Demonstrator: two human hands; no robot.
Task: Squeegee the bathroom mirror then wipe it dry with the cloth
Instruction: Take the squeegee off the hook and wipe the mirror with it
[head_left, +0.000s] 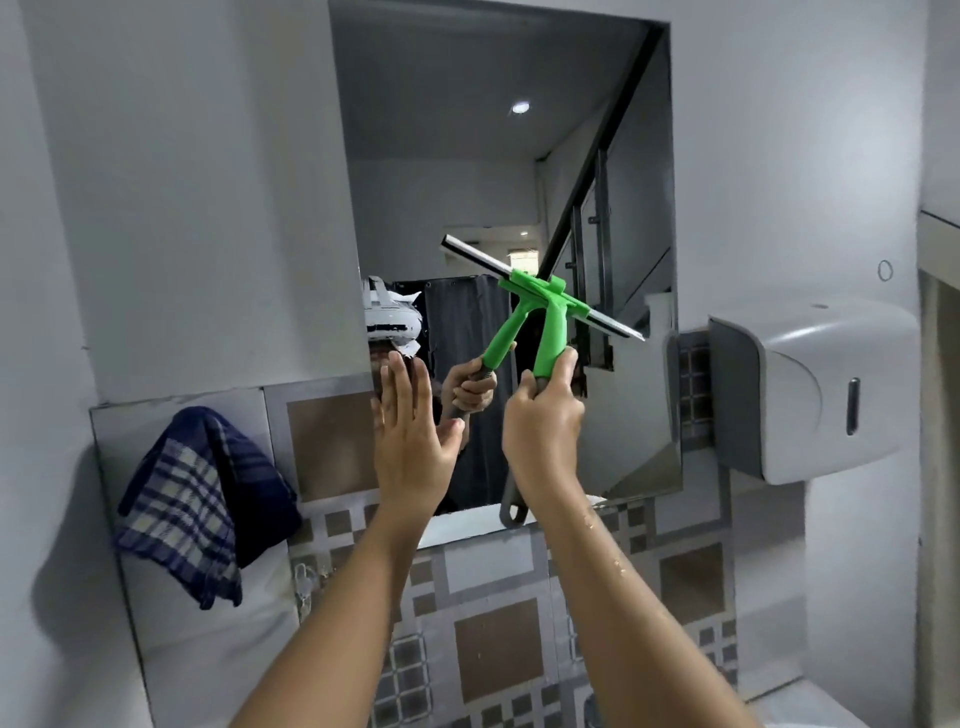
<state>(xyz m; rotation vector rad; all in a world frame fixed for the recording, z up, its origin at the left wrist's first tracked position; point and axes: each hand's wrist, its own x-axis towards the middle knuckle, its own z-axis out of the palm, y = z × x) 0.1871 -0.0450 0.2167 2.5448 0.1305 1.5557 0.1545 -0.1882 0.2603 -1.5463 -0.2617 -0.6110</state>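
Head view. Right hand (543, 415) wraps its grip around green squeegee (545, 317) handle, blade tilted, laid against or very near bathroom mirror (467, 156), mid-height toward mirror's right side; contact unclear. Tilt likely sheds water toward blade's lower end. Left hand (413, 436) empty, fingers spread flat at mirror's lower left edge, probably bracing. Checked cloth (200, 504) hangs on wall left of mirror, below its bottom edge, kept handy for drying. Droplets on right forearm.
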